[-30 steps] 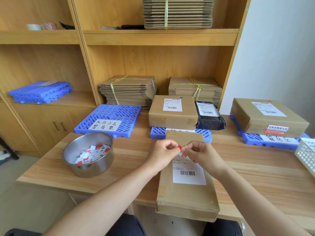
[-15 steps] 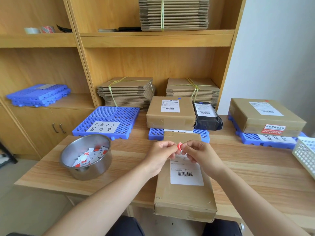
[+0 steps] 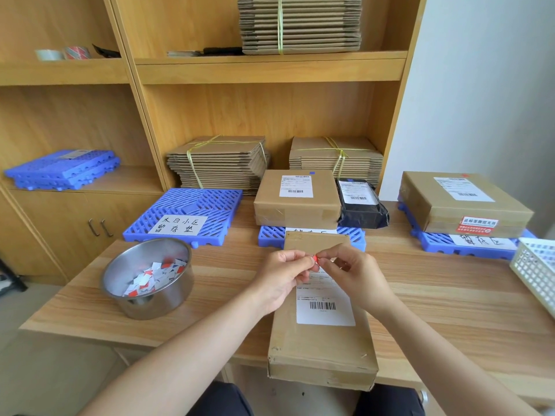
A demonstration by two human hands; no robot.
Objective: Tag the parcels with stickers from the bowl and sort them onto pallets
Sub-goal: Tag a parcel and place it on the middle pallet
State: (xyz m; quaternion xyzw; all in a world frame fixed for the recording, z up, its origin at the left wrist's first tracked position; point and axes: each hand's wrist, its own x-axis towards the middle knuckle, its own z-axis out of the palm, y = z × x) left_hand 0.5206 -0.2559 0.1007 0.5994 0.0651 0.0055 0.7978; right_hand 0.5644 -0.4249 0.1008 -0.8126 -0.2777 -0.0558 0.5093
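Observation:
A long cardboard parcel with a white barcode label lies before me, overhanging the table's front edge. Above its far half, my left hand and my right hand pinch a small red sticker between their fingertips. A steel bowl with several red-and-white stickers stands at the left. Three blue pallets sit behind: the left pallet bare, the middle pallet bearing a brown box and a black bag, the right pallet bearing a large box.
Bundles of flat cardboard are stacked behind the pallets and on the upper shelf. Spare blue pallets lie on the left shelf, tape rolls above them. A white mesh basket stands at the table's right edge.
My hands stay together over the parcel, working the red sticker, which now shows a little more between the fingertips. The view has shifted slightly.

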